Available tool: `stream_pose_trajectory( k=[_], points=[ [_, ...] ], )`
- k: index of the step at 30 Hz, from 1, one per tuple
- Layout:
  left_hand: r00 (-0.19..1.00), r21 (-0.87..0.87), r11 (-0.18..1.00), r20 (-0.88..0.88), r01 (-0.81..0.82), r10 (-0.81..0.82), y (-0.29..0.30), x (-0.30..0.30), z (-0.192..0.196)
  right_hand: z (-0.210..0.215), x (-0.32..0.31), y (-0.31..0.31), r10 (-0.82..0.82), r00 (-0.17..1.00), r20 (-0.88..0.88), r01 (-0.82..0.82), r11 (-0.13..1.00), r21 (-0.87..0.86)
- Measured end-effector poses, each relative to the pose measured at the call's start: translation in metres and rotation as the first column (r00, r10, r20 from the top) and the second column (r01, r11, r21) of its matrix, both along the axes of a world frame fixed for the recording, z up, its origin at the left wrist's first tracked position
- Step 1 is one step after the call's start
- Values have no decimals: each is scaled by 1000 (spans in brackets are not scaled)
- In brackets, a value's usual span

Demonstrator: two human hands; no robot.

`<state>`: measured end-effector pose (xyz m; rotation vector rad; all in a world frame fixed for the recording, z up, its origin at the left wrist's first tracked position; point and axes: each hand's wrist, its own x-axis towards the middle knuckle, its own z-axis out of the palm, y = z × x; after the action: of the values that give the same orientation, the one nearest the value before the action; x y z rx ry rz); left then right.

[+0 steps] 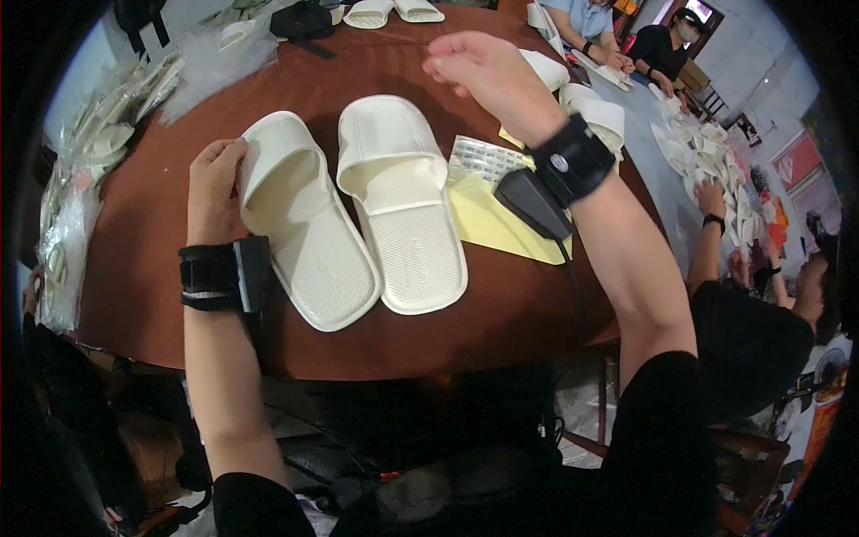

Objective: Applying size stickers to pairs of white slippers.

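Observation:
Two white slippers lie side by side on the brown cloth, toes pointing away from me. My left hand (215, 174) is at the outer side of the left slipper (327, 268), its fingers closed on the edge of the upper near the toe. The right slipper (416, 259) lies against it, touched by neither hand. My right hand (479, 72) is raised beyond the right slipper's toe, fingers loosely bent, with nothing visible in it. Below my right wrist lie a yellow sheet (506, 224) and a silvery printed sticker sheet (479, 159).
The brown-covered table (170, 295) curves around me. Plastic-wrapped slippers (107, 143) line its left rim. More white slippers (595, 116) stand at the right, and another pair (394, 12) at the far edge, beside a black pouch (301, 21). Other people work at a grey table (644, 134) heaped with white pieces.

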<state>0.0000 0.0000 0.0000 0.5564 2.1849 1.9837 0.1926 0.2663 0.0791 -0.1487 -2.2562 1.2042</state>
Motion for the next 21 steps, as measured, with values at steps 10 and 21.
stream_pose_trajectory(
  k=[10,21],
  points=[
    [996,-113,992,-72,51,-59,6,15,0,-61,110,14,-31,972,232,23,999,36],
    [996,-193,981,-72,34,-49,1,8,-3,-86,111,9,-151,955,255,84,963,256]
  ],
)
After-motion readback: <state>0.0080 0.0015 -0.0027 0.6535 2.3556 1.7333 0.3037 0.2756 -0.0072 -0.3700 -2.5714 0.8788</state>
